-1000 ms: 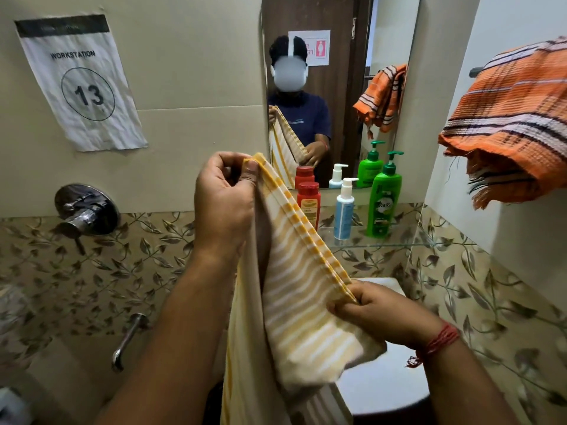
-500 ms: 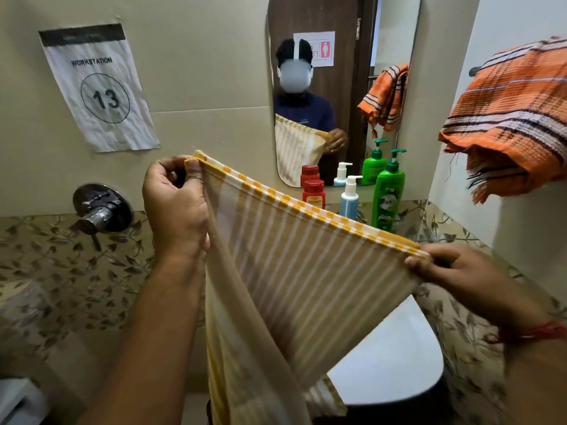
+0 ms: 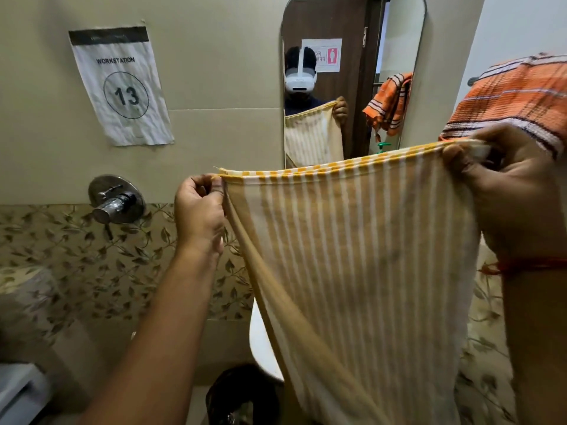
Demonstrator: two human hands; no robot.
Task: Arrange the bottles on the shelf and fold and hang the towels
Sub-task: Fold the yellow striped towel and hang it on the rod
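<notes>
While both hands pinch its top corners, left hand (image 3: 199, 216) and right hand (image 3: 509, 191), a yellow striped towel (image 3: 362, 256) hangs spread before the mirror (image 3: 352, 32), beside an orange towel (image 3: 518, 93) on the wall.

My orange plaid towel (image 3: 518, 96) draped over wall rail (image 3: 471, 81), yellow striped towel (image 3: 368, 256) hiding shelf
</notes>
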